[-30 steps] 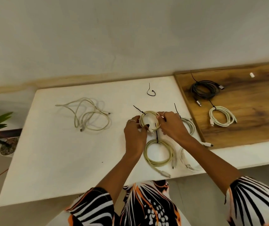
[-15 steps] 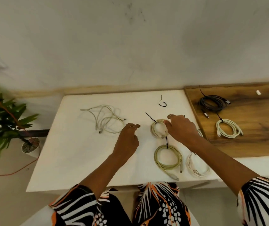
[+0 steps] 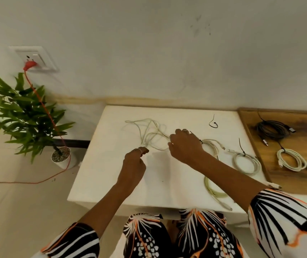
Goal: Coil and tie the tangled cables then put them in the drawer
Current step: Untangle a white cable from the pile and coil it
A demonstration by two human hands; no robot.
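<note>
A tangled white cable (image 3: pixel 150 134) lies loose at the back left of the white table (image 3: pixel 111 183). My left hand (image 3: pixel 133 164) pinches its near end. My right hand (image 3: pixel 185 146) has its fingertips closed on the tangle's right loop. To the right lie tied coils: a small cream coil (image 3: pixel 211 146) partly behind my right hand, a white coil (image 3: pixel 247 162), and a greenish coil (image 3: pixel 213 190) partly under my right forearm. A loose black tie (image 3: pixel 213 124) lies at the back. No drawer is in view.
A wooden top (image 3: pixel 298 183) adjoins the table on the right and carries a black coil (image 3: pixel 272 128) and a white coil (image 3: pixel 292 161). A potted plant (image 3: pixel 24 112) stands on the floor at left, with a red cord (image 3: pixel 42 103) running to a wall socket (image 3: pixel 34 58).
Both hands left the small cream coil and moved left to the tangled white cable, taking hold of it. My head turned left, bringing the plant and socket into view.
</note>
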